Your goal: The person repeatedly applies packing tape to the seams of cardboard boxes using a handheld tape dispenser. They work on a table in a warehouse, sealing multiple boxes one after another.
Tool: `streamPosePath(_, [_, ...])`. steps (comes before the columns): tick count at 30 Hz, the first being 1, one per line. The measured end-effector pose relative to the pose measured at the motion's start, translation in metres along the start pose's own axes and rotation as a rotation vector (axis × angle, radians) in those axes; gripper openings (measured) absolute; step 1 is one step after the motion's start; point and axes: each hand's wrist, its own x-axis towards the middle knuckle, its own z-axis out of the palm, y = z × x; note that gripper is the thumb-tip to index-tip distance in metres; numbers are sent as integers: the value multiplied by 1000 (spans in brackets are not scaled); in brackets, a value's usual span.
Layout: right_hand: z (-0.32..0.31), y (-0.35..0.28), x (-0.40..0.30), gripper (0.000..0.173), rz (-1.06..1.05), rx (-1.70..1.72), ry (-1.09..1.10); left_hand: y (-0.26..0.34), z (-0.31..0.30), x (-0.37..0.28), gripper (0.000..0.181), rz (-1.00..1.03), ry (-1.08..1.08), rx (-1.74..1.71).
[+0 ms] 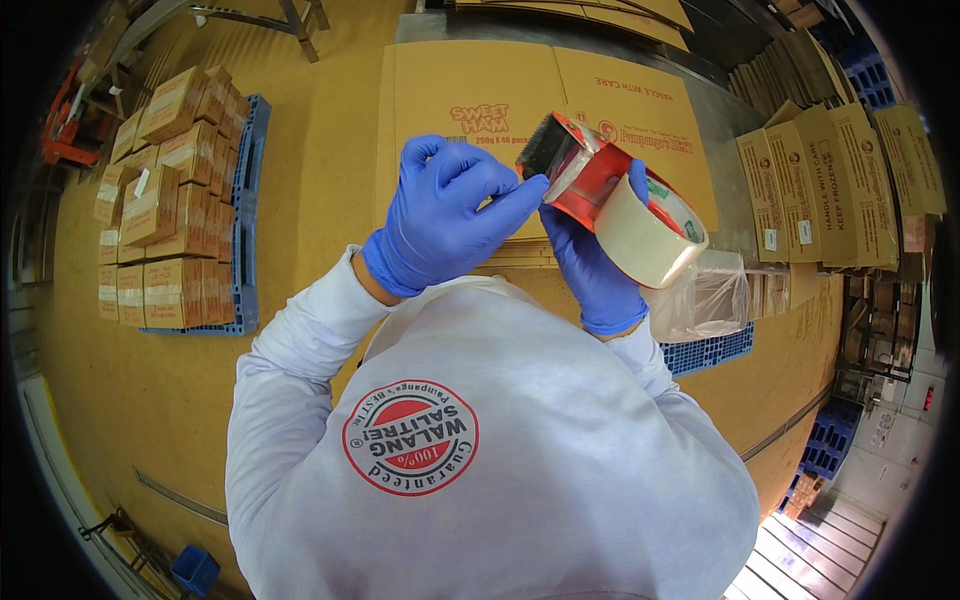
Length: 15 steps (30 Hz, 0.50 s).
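My right hand point(592, 262), in a blue glove, holds a red tape dispenser point(604, 176) up in front of my chest. On the dispenser sits a wide roll of packing tape point(649, 232). At its front, a black toothed part point(546, 146) points up and left, with a crumpled strip of clear tape point(571, 174) beside it. My left hand point(457, 217), also blue-gloved, has its fingers curled, and a fingertip reaches the front of the dispenser by that strip. Whether it pinches the tape is unclear. Beyond both hands lies a stack of flat printed cardboard cartons point(465, 75).
The cartons lie on a metal table point(697, 97). To the left, taped boxes point(172, 225) are stacked on a blue pallet point(246, 225). At right stand folded cartons point(825, 187) and a plastic-lined box point(705, 300) above another blue pallet point(709, 351).
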Motion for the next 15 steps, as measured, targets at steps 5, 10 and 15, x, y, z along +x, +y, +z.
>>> streamPosePath(5, [-3,0,-2,57,29,103,1,3,2,0,35,-8,70,-18])
streamPosePath(10, [-4,1,-2,55,10,76,-12,6,7,-3,37,-45,98,-6])
streamPosePath(15, [-8,4,-2,51,-61,-131,-22,6,19,-4,29,-100,182,16])
